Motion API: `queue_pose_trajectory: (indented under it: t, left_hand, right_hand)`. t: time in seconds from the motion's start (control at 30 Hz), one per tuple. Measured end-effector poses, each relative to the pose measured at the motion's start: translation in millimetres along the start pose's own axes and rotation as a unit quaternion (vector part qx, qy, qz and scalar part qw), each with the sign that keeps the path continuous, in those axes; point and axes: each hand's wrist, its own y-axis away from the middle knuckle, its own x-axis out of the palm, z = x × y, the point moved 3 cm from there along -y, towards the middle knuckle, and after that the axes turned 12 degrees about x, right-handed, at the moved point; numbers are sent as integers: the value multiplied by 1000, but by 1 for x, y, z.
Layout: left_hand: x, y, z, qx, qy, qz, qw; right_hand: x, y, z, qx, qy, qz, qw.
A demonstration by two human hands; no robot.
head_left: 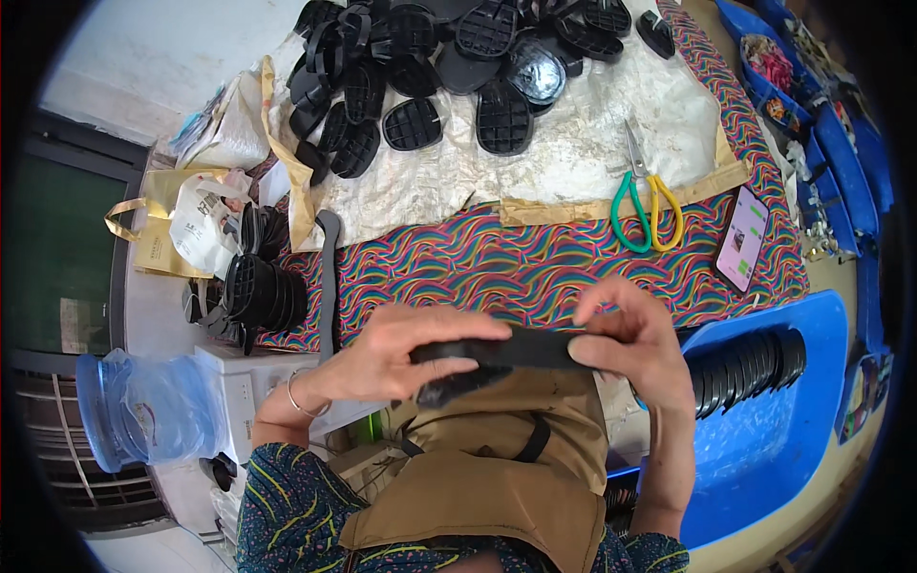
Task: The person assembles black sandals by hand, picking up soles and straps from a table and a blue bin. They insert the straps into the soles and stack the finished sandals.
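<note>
Above my tan apron [478,497] I hold a flat black strap-like piece [535,350] stretched sideways between both hands. My left hand [396,349] pinches its left end, with the thumb below and the fingers above. At the other end, my right hand [630,344] grips it between thumb and bent fingers. A dark part [463,385] hangs beneath the left fingers; whether it belongs to the same piece, I cannot tell. Just beyond my hands lies the table's colourful wavy-patterned cloth [430,277].
Black moulded sole-like pieces [413,124] lie heaped on a whitish sheet [592,143]. Scissors [646,212] with green and yellow handles and a phone [742,239] lie right. A blue tub [764,458] holds a row of black pieces [750,372]. More pieces [263,291] stack left.
</note>
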Motion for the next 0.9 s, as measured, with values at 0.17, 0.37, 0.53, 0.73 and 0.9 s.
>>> queue_pose_trajectory:
  t: [0.17,0.37,0.53,0.73,0.9]
  left_hand:
    - [3,17,-18,-54,120,-98,986]
    - [12,30,-24,-55,172,-206,962]
    - [22,32,-18,-38,229,-298,926]
    - [34,30,-10,-83,292,-393,868]
    - [41,28,-2,-83,322,-436,836]
  right_hand:
    - [-8,30,-17,-90,-94,10,992]
    - [16,47,-34,-94,-126,-35,987]
    - [37,39,-53,-117,-189,-30,974]
    - [67,27,-78,-137,-290,-8,947]
    - [84,14,-89,-168,-319,-44,932]
